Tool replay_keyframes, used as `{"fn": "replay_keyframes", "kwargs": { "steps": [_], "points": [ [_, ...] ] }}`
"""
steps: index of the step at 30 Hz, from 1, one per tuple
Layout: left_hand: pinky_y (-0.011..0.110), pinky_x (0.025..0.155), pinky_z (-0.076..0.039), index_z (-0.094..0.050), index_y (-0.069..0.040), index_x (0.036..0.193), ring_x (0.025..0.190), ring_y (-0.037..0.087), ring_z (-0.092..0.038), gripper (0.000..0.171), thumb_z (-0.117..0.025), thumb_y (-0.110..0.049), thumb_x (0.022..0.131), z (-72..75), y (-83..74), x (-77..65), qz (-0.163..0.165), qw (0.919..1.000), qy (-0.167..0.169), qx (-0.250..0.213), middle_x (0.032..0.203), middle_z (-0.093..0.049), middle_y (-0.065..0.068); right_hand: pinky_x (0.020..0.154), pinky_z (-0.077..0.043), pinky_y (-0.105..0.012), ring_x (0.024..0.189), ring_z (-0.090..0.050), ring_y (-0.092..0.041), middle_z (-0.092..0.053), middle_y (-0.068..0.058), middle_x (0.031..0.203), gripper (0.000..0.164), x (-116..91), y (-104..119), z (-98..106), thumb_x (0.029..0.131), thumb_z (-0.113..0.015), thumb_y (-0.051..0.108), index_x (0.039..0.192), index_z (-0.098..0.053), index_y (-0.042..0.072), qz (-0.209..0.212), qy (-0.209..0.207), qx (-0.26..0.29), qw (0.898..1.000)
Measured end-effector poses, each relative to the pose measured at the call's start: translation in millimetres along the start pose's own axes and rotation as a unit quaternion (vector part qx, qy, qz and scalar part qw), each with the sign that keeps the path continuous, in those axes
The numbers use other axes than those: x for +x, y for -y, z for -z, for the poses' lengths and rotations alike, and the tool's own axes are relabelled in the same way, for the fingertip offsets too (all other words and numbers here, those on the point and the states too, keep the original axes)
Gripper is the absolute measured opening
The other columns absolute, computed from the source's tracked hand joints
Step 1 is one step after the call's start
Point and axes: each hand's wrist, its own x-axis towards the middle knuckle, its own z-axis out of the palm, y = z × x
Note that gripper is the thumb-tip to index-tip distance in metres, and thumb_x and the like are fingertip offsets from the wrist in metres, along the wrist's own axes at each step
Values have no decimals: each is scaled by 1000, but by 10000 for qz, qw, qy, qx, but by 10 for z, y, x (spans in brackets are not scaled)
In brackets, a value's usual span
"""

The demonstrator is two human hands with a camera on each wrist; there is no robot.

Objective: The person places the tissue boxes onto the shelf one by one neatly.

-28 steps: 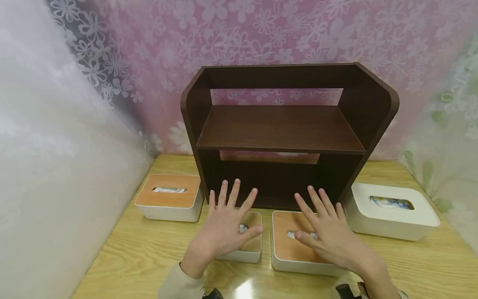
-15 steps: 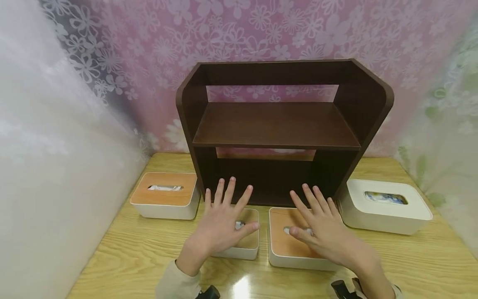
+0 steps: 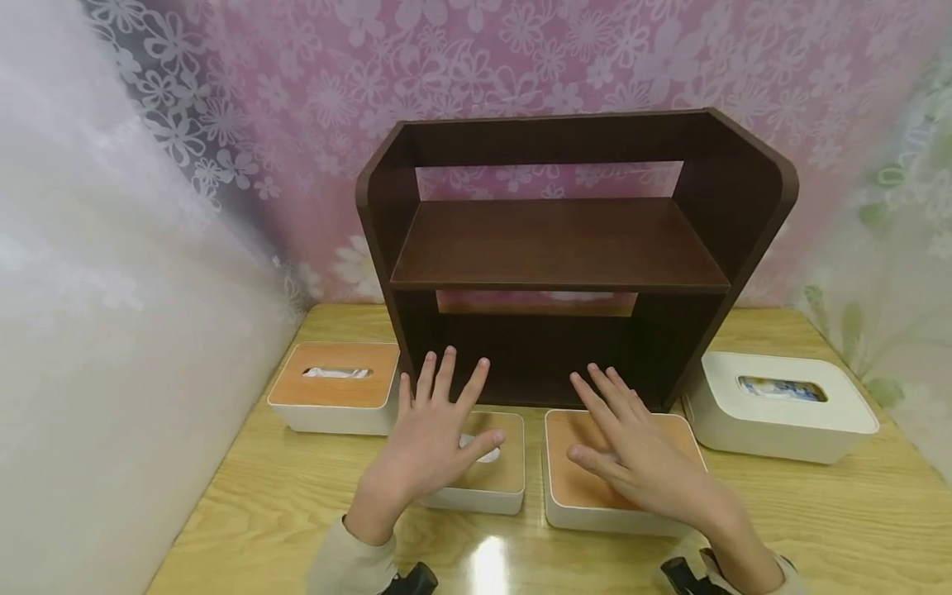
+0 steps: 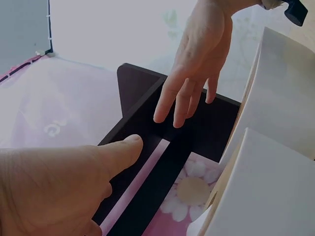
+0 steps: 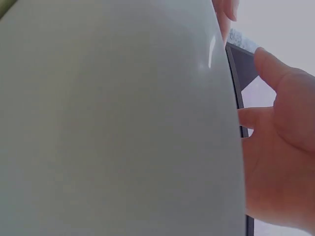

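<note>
My left hand (image 3: pixel 424 446) hovers, fingers spread, above a small white tissue box (image 3: pixel 506 475) with a light wood-coloured lid. A bit of white tissue shows in its slot. Over a larger white tissue box (image 3: pixel 568 483) with an orange-brown lid, my right hand (image 3: pixel 650 463) is likewise spread and holds nothing. In the left wrist view, the left thumb (image 4: pixel 120 152) points toward the dark shelf and my right hand hangs farther off with loose fingers. A pale box wall (image 5: pixel 133 123) fills most of the right wrist view, beside my right palm.
Behind the hands stands a dark brown two-tier shelf (image 3: pixel 558 248). An orange-lidded tissue box (image 3: pixel 330 392) sits left of it, an all-white tissue box (image 3: pixel 781 426) on the right. All rest on a wooden table (image 3: pixel 245 512) before a pink floral backdrop (image 3: pixel 312 165).
Both hands have shifted slightly left relative to the boxes, still spread, uncovering more of each lid. The head view has moved a little. Boxes and shelf stay in place.
</note>
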Motion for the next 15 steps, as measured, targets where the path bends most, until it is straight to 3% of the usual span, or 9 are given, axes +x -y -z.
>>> {"fn": "replay_keyframes", "kwargs": {
  "steps": [5,10,15],
  "points": [
    [70,114,-7,-2,-32,161,151,39,5,84,-40,-69,96,32,29,7,3,9999,-102,-69,166,3,16,109,-22,-69,152,-2,-38,-5,-6,167,83,33,8,-30,97,-63,41,161,-11,29,76,-92,80,9999],
    [70,114,-10,-6,-28,161,151,41,1,84,-44,-66,96,39,53,-2,-20,9997,-209,-133,166,0,18,107,-26,-69,151,-4,-39,-5,-6,166,82,37,35,-72,97,-63,39,161,-12,29,137,-56,284,9995],
    [69,113,-14,-11,-24,161,150,43,-7,84,-49,-62,96,56,88,-13,-35,9992,-380,-108,165,-6,21,103,-39,-64,151,-6,-38,-5,-5,166,81,37,115,-135,98,-63,36,161,-13,28,281,-65,465,9985]
  ]
}}
